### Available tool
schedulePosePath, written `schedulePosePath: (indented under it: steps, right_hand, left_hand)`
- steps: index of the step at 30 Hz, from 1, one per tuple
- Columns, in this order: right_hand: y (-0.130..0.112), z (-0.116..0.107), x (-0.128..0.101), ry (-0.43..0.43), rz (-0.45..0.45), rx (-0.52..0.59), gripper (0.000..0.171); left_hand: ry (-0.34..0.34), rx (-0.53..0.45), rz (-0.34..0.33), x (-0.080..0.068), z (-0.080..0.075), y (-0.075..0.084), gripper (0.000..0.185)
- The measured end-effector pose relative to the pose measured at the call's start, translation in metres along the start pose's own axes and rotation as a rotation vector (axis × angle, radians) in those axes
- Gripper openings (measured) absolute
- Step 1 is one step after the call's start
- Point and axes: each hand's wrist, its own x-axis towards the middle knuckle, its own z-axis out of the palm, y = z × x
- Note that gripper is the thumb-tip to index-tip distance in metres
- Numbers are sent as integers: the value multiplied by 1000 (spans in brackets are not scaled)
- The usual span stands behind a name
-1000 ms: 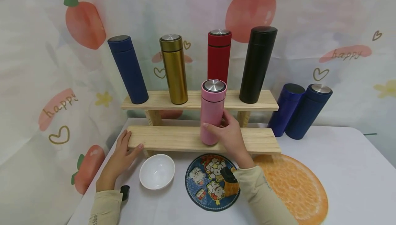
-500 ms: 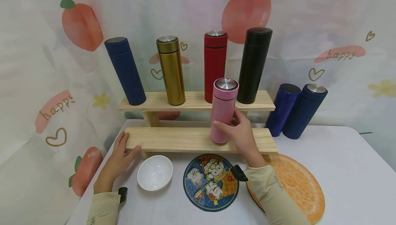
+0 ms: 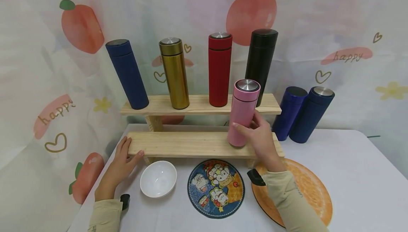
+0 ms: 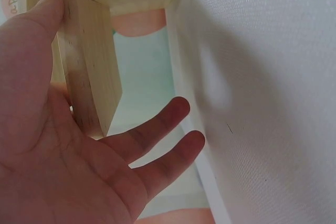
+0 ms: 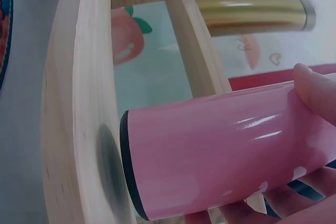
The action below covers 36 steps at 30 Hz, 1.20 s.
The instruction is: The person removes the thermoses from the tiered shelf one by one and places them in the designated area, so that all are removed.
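In the head view my right hand (image 3: 262, 145) grips a pink thermos bottle (image 3: 242, 109) with a steel-topped lid, thumb in front and fingers round its right side. The right wrist view has the bottle's dark base rim (image 5: 128, 166) close over the lower shelf (image 5: 94, 103), its shadow falling on the wood. My left hand (image 3: 116, 170) rests at the left end of the wooden two-tier rack (image 3: 178, 145), thumb on the front edge. Seen from the left wrist, two straight fingers (image 4: 170, 153) extend below the board (image 4: 94, 66).
Blue (image 3: 129, 76), gold (image 3: 175, 76), red (image 3: 220, 72) and black (image 3: 262, 55) thermos bottles stand on the upper shelf. Two blue bottles (image 3: 288, 115) stand right of the rack. In front lie a white bowl (image 3: 158, 179), a round cartoon mat (image 3: 216, 189) and an orange-slice mat (image 3: 312, 193).
My right hand has carried the pink bottle rightward along the lower shelf, from in front of the red bottle to in front of the black one. The left hand keeps its place on the rack.
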Motion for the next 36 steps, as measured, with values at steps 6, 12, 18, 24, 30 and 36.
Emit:
schedulePosePath:
  steps: [6, 12, 18, 24, 30, 36]
  right_hand:
    - [0, -14, -2, 23, -7, -30, 82]
    - [3, -29, -3, 47, -7, -54, 84]
    - [5, -45, -5, 71, -9, -102, 84]
    - [4, -60, -8, 104, -19, -165, 81]
    - [3, -76, -10, 142, -32, -182, 76]
    - [5, -93, -9, 194, -45, -152, 74]
  left_hand:
    - [6, -1, 9, 0, 1, 0, 105]
    - [10, -3, 14, 1, 1, -1, 105]
    - [20, 2, 17, 0, 2, -1, 104]
    - [25, 2, 30, 0, 2, -1, 103]
    - [31, 6, 45, -1, 2, 0, 102]
    - [36, -5, 54, -3, 1, 1, 100]
